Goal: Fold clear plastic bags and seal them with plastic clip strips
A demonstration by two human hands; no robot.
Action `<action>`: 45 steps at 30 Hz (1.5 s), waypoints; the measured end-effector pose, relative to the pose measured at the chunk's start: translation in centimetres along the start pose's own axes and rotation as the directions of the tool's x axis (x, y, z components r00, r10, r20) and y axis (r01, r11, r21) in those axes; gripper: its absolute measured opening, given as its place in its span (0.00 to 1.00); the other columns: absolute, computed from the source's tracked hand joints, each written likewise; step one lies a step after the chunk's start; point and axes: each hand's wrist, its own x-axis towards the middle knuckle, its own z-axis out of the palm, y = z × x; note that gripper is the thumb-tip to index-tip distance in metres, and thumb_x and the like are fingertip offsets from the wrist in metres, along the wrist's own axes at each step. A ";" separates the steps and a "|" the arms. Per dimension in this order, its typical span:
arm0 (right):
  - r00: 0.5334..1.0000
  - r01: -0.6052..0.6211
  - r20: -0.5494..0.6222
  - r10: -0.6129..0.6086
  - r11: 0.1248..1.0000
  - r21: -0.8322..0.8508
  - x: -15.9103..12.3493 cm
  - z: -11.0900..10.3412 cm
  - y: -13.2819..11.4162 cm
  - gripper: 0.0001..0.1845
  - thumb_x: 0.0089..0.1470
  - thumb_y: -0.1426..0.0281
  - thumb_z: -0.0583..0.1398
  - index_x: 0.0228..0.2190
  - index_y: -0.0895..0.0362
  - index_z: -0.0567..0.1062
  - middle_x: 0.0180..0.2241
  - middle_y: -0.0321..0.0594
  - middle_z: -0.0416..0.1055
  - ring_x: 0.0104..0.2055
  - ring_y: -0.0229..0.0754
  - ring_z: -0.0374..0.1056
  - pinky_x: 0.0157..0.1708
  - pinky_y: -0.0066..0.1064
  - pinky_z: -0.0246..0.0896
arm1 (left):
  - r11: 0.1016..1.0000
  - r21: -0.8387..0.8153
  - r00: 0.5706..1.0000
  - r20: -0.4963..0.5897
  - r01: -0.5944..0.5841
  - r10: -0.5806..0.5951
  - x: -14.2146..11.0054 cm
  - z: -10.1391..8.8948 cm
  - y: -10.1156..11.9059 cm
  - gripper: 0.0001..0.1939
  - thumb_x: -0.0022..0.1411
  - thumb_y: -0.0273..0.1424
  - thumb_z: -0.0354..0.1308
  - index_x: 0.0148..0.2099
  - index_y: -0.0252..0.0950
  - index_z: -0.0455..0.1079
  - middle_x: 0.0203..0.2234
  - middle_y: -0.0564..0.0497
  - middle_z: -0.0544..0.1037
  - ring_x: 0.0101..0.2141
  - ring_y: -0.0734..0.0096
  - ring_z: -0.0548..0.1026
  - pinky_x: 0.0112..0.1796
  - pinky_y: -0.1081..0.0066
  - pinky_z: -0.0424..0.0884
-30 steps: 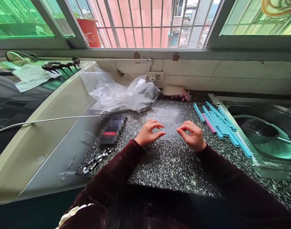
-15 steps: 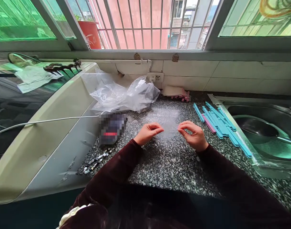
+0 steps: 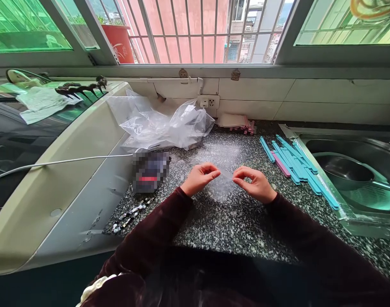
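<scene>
Between my two hands, just above the speckled countertop [image 3: 210, 226], hangs a small clear plastic bag [image 3: 224, 187]. My left hand [image 3: 201, 178] pinches one upper corner of it between thumb and fingers. With the same kind of pinch, my right hand [image 3: 254, 184] holds the opposite upper corner. The bag is so see-through that its lower outline is hard to make out against the stone. To the right of my right hand lies a loose pile of turquoise plastic strips [image 3: 297, 164], with a pink strip [image 3: 280, 164] among them.
A large crumpled clear plastic bag [image 3: 169, 125] lies at the back left. In front of it sits a blurred dark phone [image 3: 150, 170] on a white cable [image 3: 70, 162]. Pink-edged flat packets [image 3: 235, 121] lie by the wall. A sink [image 3: 367, 140] holding a pan [image 3: 345, 168] is at right.
My right hand has come slightly left, closer to my left hand. The upper edge of the small bag between them is shorter and slacker. My left hand has barely moved.
</scene>
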 end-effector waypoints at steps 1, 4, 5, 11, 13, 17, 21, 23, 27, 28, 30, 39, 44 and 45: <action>0.999 -0.029 -0.021 0.029 1.000 0.002 0.0 0.1 0.1 0.11 0.51 0.62 0.59 0.25 0.57 0.71 0.25 0.38 0.71 0.26 0.36 0.66 0.27 0.30 0.64 | 1.000 -0.004 1.000 -0.013 -0.004 0.004 0.0 0.1 -0.1 0.17 0.49 0.43 0.62 0.25 0.32 0.69 0.20 0.54 0.70 0.24 0.77 0.65 0.27 0.73 0.62; 0.989 -0.120 -0.083 0.120 0.993 0.000 -0.1 0.3 0.5 0.12 0.48 0.60 0.61 0.30 0.57 0.72 0.24 0.36 0.71 0.23 0.35 0.64 0.24 0.28 0.63 | 0.998 -0.001 0.995 -0.083 -0.061 0.061 0.0 0.3 -0.4 0.17 0.49 0.44 0.62 0.25 0.32 0.70 0.20 0.53 0.70 0.24 0.76 0.65 0.27 0.73 0.63; 0.986 -0.136 -0.098 0.135 0.991 -0.003 -0.1 0.4 0.6 0.13 0.48 0.60 0.61 0.30 0.57 0.72 0.23 0.36 0.71 0.22 0.34 0.64 0.23 0.27 0.62 | 0.996 0.008 0.990 -0.102 -0.094 0.094 0.0 0.4 -0.5 0.17 0.50 0.44 0.61 0.25 0.33 0.71 0.21 0.53 0.70 0.25 0.76 0.66 0.28 0.73 0.63; 0.984 -0.048 -0.174 0.037 0.997 -0.055 -0.1 0.3 0.6 0.12 0.51 0.62 0.59 0.24 0.57 0.73 0.22 0.38 0.70 0.23 0.35 0.63 0.22 0.27 0.60 | 0.966 0.118 0.962 -0.129 -0.228 0.243 -0.2 0.3 -0.5 0.14 0.53 0.40 0.60 0.26 0.33 0.73 0.23 0.50 0.72 0.27 0.74 0.69 0.31 0.70 0.66; 0.983 -0.008 -0.181 -0.007 0.996 -0.083 -0.2 0.3 0.5 0.10 0.52 0.64 0.59 0.23 0.57 0.72 0.22 0.38 0.70 0.24 0.35 0.63 0.22 0.28 0.60 | 0.953 0.171 0.955 -0.115 -0.251 0.272 -0.2 0.2 -0.4 0.13 0.54 0.39 0.60 0.27 0.34 0.73 0.24 0.50 0.72 0.28 0.73 0.69 0.31 0.70 0.66; 0.983 0.027 -0.175 -0.049 0.991 -0.128 -0.2 0.2 0.3 0.09 0.52 0.66 0.58 0.23 0.56 0.72 0.23 0.38 0.69 0.25 0.36 0.64 0.23 0.29 0.60 | 0.930 0.229 0.942 -0.108 -0.287 0.317 -0.3 0.2 -0.3 0.11 0.55 0.38 0.59 0.28 0.34 0.73 0.24 0.49 0.72 0.29 0.72 0.69 0.31 0.70 0.67; 0.978 0.091 -0.171 -0.123 0.979 -0.181 -0.2 0.1 0.4 0.08 0.53 0.68 0.58 0.24 0.55 0.71 0.23 0.38 0.70 0.26 0.37 0.65 0.27 0.31 0.62 | 0.913 0.264 0.928 -0.123 -0.310 0.351 -0.3 0.2 -0.3 0.11 0.56 0.37 0.58 0.28 0.34 0.72 0.24 0.50 0.72 0.28 0.72 0.70 0.32 0.70 0.67; 0.974 0.122 -0.163 -0.158 0.969 -0.213 -0.2 0.2 0.4 0.06 0.52 0.69 0.58 0.25 0.55 0.72 0.24 0.38 0.71 0.28 0.38 0.66 0.29 0.32 0.63 | 0.893 0.292 0.912 -0.122 -0.343 0.391 -0.4 0.3 -0.2 0.10 0.56 0.36 0.58 0.27 0.35 0.71 0.24 0.50 0.72 0.29 0.72 0.70 0.33 0.70 0.67; 0.967 0.161 -0.150 -0.206 0.950 -0.268 -0.4 0.3 0.3 0.02 0.51 0.70 0.59 0.28 0.55 0.73 0.27 0.39 0.72 0.30 0.40 0.67 0.31 0.33 0.64 | 0.847 0.338 0.883 -0.086 -0.410 0.461 -0.7 0.6 0.0 0.09 0.57 0.33 0.57 0.27 0.35 0.70 0.24 0.50 0.72 0.29 0.72 0.69 0.33 0.69 0.67; 0.964 0.173 -0.147 -0.221 0.943 -0.283 -0.4 0.4 0.3 0.02 0.51 0.70 0.59 0.27 0.55 0.73 0.26 0.40 0.72 0.30 0.40 0.67 0.31 0.33 0.64 | 0.839 0.345 0.878 -0.078 -0.420 0.471 -0.7 0.6 0.0 0.09 0.58 0.33 0.57 0.28 0.35 0.70 0.24 0.50 0.72 0.29 0.72 0.69 0.33 0.69 0.67; 0.959 0.192 -0.145 -0.244 0.933 -0.303 -0.5 0.5 0.2 0.03 0.51 0.71 0.59 0.26 0.55 0.73 0.26 0.39 0.72 0.30 0.40 0.67 0.30 0.33 0.64 | 0.827 0.357 0.871 -0.070 -0.434 0.487 -0.8 0.7 0.0 0.08 0.58 0.32 0.57 0.28 0.35 0.70 0.24 0.50 0.72 0.29 0.73 0.69 0.33 0.70 0.67; 0.965 0.197 -0.127 -0.228 0.955 -0.220 -0.6 0.8 0.0 0.02 0.51 0.72 0.59 0.27 0.55 0.72 0.25 0.39 0.71 0.28 0.38 0.66 0.29 0.31 0.64 | 0.788 0.398 0.849 -0.042 -0.469 0.527 -0.8 0.9 0.0 0.06 0.58 0.29 0.56 0.28 0.35 0.69 0.24 0.51 0.72 0.28 0.73 0.69 0.31 0.71 0.67; 0.959 0.202 -0.148 -0.244 0.947 -0.250 -0.5 0.7 0.1 0.03 0.51 0.73 0.59 0.27 0.55 0.72 0.25 0.39 0.71 0.29 0.38 0.67 0.29 0.31 0.64 | 0.752 0.424 0.822 -0.029 -0.505 0.568 -0.9 1.0 -0.1 0.05 0.57 0.28 0.57 0.29 0.35 0.68 0.24 0.51 0.71 0.29 0.73 0.69 0.32 0.70 0.67; 0.954 0.214 -0.150 -0.259 0.940 -0.266 -0.5 0.6 0.0 0.03 0.51 0.73 0.59 0.27 0.55 0.72 0.25 0.38 0.71 0.29 0.38 0.67 0.29 0.31 0.64 | 0.741 0.429 0.814 -0.023 -0.517 0.581 -0.9 1.0 -0.1 0.04 0.57 0.28 0.57 0.30 0.35 0.68 0.25 0.51 0.71 0.30 0.73 0.69 0.33 0.70 0.67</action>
